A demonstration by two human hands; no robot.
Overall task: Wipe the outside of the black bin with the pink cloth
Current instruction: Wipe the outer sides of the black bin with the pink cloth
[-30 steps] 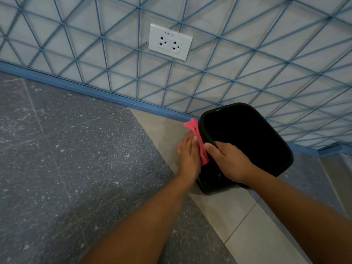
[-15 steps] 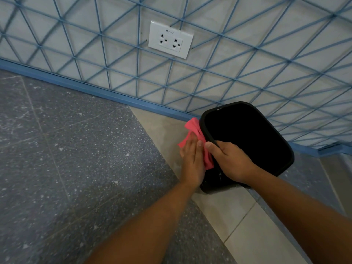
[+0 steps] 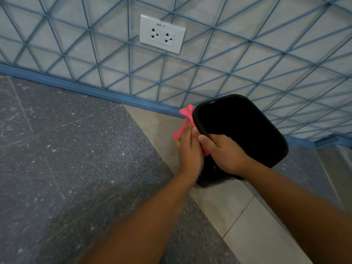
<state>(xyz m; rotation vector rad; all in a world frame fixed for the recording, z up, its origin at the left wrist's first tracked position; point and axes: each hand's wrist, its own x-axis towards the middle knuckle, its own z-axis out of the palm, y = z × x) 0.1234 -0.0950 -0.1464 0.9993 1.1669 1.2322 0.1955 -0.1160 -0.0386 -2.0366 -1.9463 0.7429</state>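
- Head view is showing the bin (image 3: 242, 130) standing on the pale floor tiles (image 3: 247, 216) just in front of the blue-gridded wall (image 3: 247, 60), its open mouth facing up toward the camera.
- The right hand (image 3: 225, 154) is gripping the bin's near rim, thumb lying along the rim's edge and fingers curling over it; this is bracing the bin, and I judge that grip should be staying firm so the bin is not sliding toward the wall.
- The left hand (image 3: 190, 149) is pressing the cloth (image 3: 185, 119) flat against the bin's left outer side, fingers straight rather than clenched, with loose cloth bunching up above the fingertips beside the rim.
- The step in hand is looking like a stroke along that left side; doing it well is likely meaning an even, flat-palmed push running from rim to base.
- The bunched corner is wiping nothing; spreading more cloth under the palm would probably be covering more surface per pass.
- The lower part of the bin, beneath both hands, is mostly hidden, so whether it is clean cannot be told.
- The sides facing the wall are needing the bin turned, which the right hand is well placed to do.
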